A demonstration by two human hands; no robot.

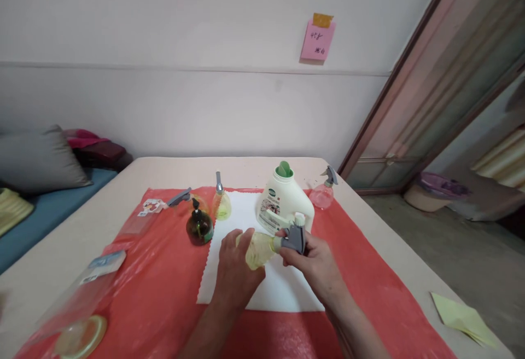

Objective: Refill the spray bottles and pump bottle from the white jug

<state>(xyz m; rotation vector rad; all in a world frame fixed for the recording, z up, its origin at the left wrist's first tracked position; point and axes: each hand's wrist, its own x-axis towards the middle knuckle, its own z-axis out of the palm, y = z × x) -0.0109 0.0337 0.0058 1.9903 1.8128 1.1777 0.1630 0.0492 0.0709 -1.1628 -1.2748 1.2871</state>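
A clear yellow spray bottle lies tilted on its side in the air above a white cloth. My left hand wraps round its body. At the neck, my right hand grips the grey spray head, its fingers closed about it. Whether the head is screwed on tight I cannot tell. Just behind my hands stands a cream detergent jug with a green piece in its mouth. Another yellow spray bottle is upright on the cloth's far left corner.
A dark green pump bottle stands on the red sheet, an orange spray bottle behind it. A pink spray bottle is at far right. Plastic packets and a yellow-rimmed round item lie left; yellow paper lies right.
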